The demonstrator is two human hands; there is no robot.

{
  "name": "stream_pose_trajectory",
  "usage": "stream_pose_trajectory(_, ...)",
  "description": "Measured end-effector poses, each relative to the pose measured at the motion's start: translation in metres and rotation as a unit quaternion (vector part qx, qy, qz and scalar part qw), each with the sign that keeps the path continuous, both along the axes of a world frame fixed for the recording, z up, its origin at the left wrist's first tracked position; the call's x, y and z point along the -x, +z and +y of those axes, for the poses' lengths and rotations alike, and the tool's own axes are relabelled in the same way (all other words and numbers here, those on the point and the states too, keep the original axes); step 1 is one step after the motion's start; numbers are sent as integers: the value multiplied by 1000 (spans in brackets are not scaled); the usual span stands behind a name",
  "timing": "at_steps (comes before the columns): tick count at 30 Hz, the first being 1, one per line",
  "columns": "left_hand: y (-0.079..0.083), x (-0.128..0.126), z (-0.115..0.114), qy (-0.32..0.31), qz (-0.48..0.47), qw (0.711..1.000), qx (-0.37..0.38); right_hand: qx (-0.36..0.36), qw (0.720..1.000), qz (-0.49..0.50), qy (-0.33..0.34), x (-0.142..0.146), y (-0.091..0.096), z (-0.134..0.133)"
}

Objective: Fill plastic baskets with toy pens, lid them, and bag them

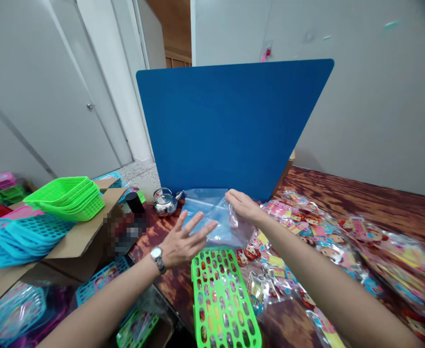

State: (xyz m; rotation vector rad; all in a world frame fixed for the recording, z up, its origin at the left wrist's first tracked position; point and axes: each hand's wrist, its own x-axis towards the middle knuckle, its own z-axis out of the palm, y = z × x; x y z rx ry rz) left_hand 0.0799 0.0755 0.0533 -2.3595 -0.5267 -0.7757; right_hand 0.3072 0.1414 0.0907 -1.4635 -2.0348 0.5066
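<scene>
My right hand [244,204] pinches the edge of a clear plastic bag [208,205], which spreads in front of the blue board. Its fingertips are closed on the film at the bag's upper right. My left hand [187,241], with a watch [158,259] on the wrist, hovers just in front of the bag with fingers spread and nothing in them. A green plastic basket [222,299] with oval holes lies nearest to me, just below both hands. Colourful packets show through its holes. Whether the left fingertips touch the bag, I cannot tell.
Shiny packets with cartoon faces [328,241] cover the right of the brown table [389,191]. A blue board [230,125] stands at the back, a steel kettle [165,203] beside it. Stacked green baskets [67,195] and blue baskets [31,237] rest on a cardboard box [85,232].
</scene>
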Motion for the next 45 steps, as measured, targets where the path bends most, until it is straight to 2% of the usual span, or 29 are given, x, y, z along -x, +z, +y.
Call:
stream_pose_trajectory(2, -11, 0, -13, -2, 10, 1000, 23, -40, 997, -36, -49, 0, 2, 1)
stream_pose_trajectory(5, -30, 1, -28, 58, -34, 991, 113, -120, 982, -99, -104, 7, 0, -7)
stream_pose_trajectory(8, -38, 3, -41, 117, -99, 955, 253, -175, 967, -164, -80, 15, -8, -20)
stream_pose_trajectory(10, -32, 1, -48, 128, -150, 935, 295, -204, 954, -215, -47, 20, -14, -28)
stream_pose_trajectory(11, -27, -1, -51, 132, -178, 933, 284, -217, 947, -235, -31, 23, -16, -32)
stream_pose_trajectory(15, -4, -11, -47, 167, -240, 943, 160, -260, 929, -261, 22, 32, -20, -44)
stream_pose_trajectory(18, 3, -9, -30, 197, -222, 943, 153, -273, 924, -260, 70, 33, -17, -51)
stream_pose_trajectory(23, -5, 7, -5, 231, -141, 915, 299, -246, 908, -312, 134, 19, -8, -62)
stream_pose_trajectory(26, -2, 4, -8, 243, -126, 915, 296, -207, 898, -348, 173, 12, -3, -71)
stream_pose_trajectory(31, 17, -19, -24, 245, -69, 939, 230, -47, 919, -383, 77, -2, 2, -82)
stream_pose_trajectory(36, 25, -30, -36, 268, -55, 941, 201, 20, 927, -374, -21, -16, 14, -81)
stream_pose_trajectory(40, 14, -28, -45, 240, -51, 946, 213, 55, 928, -357, -91, -17, 13, -74)
stream_pose_trajectory(43, 1, -21, -39, 209, -80, 948, 225, 36, 927, -365, -77, -19, 0, -67)
stream_pose_trajectory(45, 1, -16, -26, 208, -102, 945, 231, 2, 926, -374, -49, -20, -6, -62)
